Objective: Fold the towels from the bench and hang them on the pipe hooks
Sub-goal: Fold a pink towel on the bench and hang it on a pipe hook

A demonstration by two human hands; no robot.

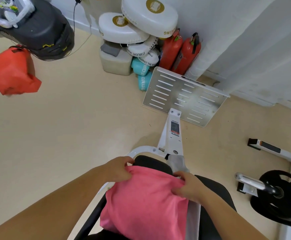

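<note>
A pink towel (144, 203) lies spread over the black padded bench (154, 164) right below me. My left hand (119, 169) pinches the towel's far left corner, fingers closed on the cloth. My right hand (189, 187) grips the far right corner the same way. A grey cloth (179, 164) lies beneath the pink towel; part of it shows beyond my right hand and a strip runs along the towel's right edge. No pipe hooks are in view.
The bench's white frame (171, 135) runs forward to a slotted metal footplate (184, 96). White boxing pads (141, 25), teal gloves and two red extinguishers (181, 51) fill the corner. A weight plate on a bar (278, 194) stands right. An orange bag (11, 71) hangs at upper left.
</note>
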